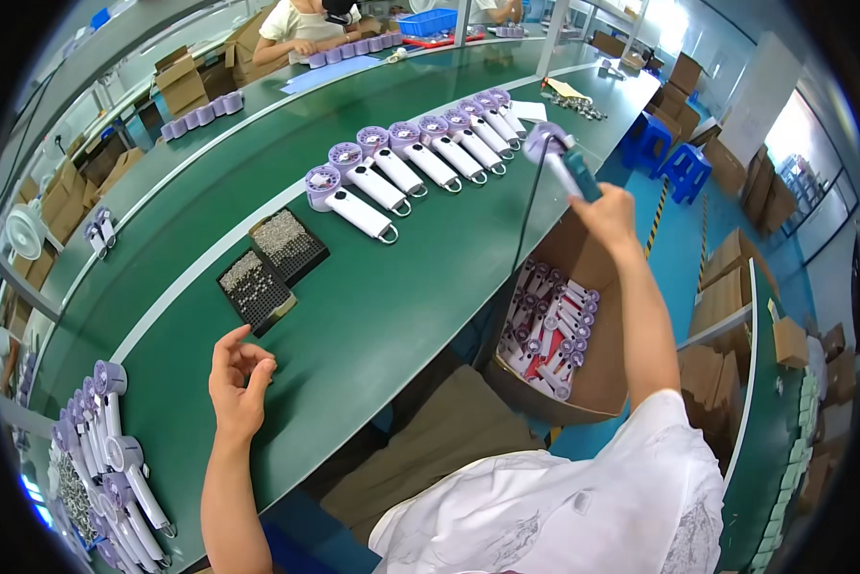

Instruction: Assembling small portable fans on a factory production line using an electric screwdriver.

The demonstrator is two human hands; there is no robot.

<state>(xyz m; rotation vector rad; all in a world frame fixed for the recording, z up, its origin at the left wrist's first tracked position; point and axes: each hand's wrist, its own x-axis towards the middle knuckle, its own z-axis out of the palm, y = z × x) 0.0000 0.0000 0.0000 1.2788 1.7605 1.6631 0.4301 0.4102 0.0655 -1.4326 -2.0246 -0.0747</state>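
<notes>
My left hand (238, 387) hovers over the near side of the green table, fingers loosely bent and apart, holding nothing. Just beyond its fingertips lie two black trays of small metal parts, one tray (257, 292) nearer and another tray (289, 241) behind it. At the right edge of the table my right hand (607, 215) is closed around a dark green, screwdriver-like tool (581, 175). A purple-and-white handheld fan (546, 143) is right beside that tool; whether my fingers also touch its handle I cannot tell. A dark cord (527, 212) hangs down there.
Several handheld fans (403, 158) lie in a slanting row on the table (382, 297). More fans (114, 459) crowd the left end. A cardboard box (597, 368) of fans stands by my right side. Across the table a person (305, 33) works. Blue stools (683, 172) stand at right.
</notes>
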